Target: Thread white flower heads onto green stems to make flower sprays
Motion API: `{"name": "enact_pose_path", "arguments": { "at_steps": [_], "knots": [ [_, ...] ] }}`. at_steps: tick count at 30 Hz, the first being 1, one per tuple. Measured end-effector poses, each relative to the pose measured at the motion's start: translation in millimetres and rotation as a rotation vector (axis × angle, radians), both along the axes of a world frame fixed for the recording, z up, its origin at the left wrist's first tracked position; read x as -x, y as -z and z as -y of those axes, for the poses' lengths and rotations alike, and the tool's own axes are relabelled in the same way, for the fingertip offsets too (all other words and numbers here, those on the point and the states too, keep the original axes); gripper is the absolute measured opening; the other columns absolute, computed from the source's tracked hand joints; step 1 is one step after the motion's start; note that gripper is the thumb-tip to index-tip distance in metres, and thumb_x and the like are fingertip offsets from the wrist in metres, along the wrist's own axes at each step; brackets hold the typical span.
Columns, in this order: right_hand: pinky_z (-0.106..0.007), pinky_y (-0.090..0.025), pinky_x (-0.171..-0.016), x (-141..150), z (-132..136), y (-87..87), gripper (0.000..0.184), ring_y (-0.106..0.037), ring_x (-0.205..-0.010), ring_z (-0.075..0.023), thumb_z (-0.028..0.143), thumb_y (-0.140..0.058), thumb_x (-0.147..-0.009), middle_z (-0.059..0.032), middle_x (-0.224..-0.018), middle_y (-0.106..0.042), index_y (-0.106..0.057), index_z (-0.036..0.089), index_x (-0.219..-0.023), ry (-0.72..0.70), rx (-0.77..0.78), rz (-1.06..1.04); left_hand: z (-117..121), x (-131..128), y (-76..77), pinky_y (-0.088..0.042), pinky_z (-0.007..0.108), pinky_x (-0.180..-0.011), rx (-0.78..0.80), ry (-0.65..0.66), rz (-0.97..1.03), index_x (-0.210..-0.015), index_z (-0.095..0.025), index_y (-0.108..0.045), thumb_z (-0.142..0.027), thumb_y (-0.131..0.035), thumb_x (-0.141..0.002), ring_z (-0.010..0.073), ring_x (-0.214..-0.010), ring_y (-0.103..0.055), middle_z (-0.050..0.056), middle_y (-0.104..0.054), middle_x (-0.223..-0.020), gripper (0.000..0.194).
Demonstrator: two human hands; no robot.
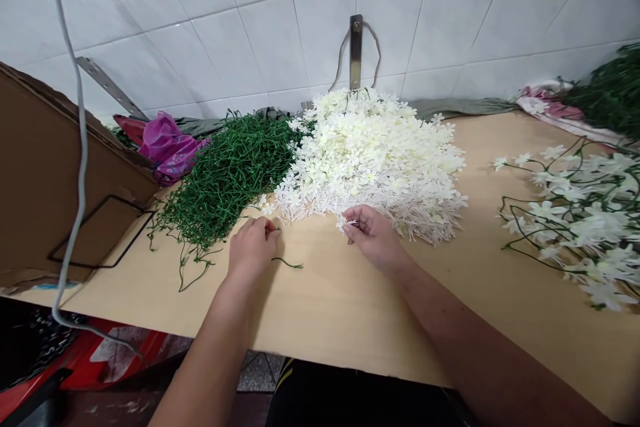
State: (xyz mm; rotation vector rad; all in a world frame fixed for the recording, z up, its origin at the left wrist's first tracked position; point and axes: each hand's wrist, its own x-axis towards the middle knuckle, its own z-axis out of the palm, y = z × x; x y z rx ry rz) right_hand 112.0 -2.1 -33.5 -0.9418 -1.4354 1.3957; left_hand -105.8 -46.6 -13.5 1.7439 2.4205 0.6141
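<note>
My left hand (254, 243) is closed in a pinch at the near edge of a pile of green artificial stems (245, 167). A green stem tip pokes out at its fingertips. Just below it a thin green stem piece (289, 263) shows over the tabletop; whether it belongs to the pinched stem I cannot tell. My right hand (370, 235) pinches a white artificial flower (342, 221) between thumb and fingers, in front of a big heap of white flowers (370, 147) with pale stalks. A small gap separates the two hands.
White flowers on green stems (590, 220) lie at the right of the table (325, 320). More greenery (613, 90) sits at the back right. A cardboard box (45, 180), a purple bag (167, 147) and a hanging grey cable (83, 147) are at the left. Behind is a tiled wall (300, 33).
</note>
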Motion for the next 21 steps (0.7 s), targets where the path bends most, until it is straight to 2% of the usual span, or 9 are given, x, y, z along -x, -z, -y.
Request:
{"name": "enact_pose_path", "arguments": {
  "at_steps": [3, 8, 11, 16, 21],
  "knots": [
    [-0.023, -0.039, -0.05, -1.0, 1.0, -1.7, 0.014, -0.045, -0.05, -0.0071, 0.027, -0.056, -0.065, 0.0041, -0.057, -0.048, -0.049, 0.016, -0.073, -0.063, 0.027, 0.019, -3.1, -4.5, 1.4, -0.029, 0.027, -0.059, -0.032, 0.032, 0.159, -0.058, -0.02, -0.053, -0.022, -0.053, -0.065, 0.0176, -0.064, -0.046, 0.003, -0.053, -0.066, 0.007],
    [-0.022, -0.039, -0.052, -3.3, 2.1, -5.0, 0.018, -0.045, -0.051, -0.0067, 0.031, -0.059, -0.064, 0.0047, -0.057, -0.048, -0.049, 0.017, -0.07, -0.181, 0.089, -0.09, -3.0, -39.3, -1.8, -0.03, 0.022, -0.052, -0.051, 0.2, 0.848, -0.065, -0.018, -0.05, -0.025, -0.057, -0.065, 0.0096, -0.052, -0.04, -0.004, -0.045, -0.054, 0.01],
    [-0.022, -0.039, -0.053, -4.8, 2.4, -6.6, 0.022, -0.045, -0.051, -0.0066, 0.034, -0.061, -0.064, 0.005, -0.056, -0.048, -0.049, 0.017, -0.068, -0.236, 0.107, -0.148, -1.6, -62.8, -4.8, -0.033, 0.021, -0.052, -0.011, 0.273, 1.106, -0.067, -0.016, -0.052, -0.027, -0.064, -0.06, 0.008, -0.053, -0.043, -0.003, -0.049, -0.056, 0.017],
    [-0.024, -0.041, -0.057, -5.1, 1.4, -6.0, 0.027, -0.048, -0.054, -0.007, 0.038, -0.064, -0.061, 0.0045, -0.058, -0.049, -0.048, 0.016, -0.064, -0.243, 0.154, -0.153, -1.7, -74.1, -4.6, -0.037, 0.021, -0.056, 0.05, 0.248, 1.264, -0.069, -0.014, -0.058, -0.028, -0.07, -0.054, 0.009, -0.058, -0.05, 0.0, -0.057, -0.062, 0.024],
    [-0.027, -0.045, -0.062, -2.2, 1.5, -3.3, 0.03, -0.05, -0.057, -0.0084, 0.042, -0.065, -0.058, 0.0037, -0.06, -0.051, -0.049, 0.017, -0.063, -0.213, 0.176, -0.157, -1.2, -71.5, 1.1, -0.035, 0.02, -0.05, 0.067, 0.215, 1.265, -0.068, -0.014, -0.058, -0.03, -0.068, -0.059, 0.0077, -0.052, -0.047, -0.001, -0.057, -0.059, 0.021]
  ]
}}
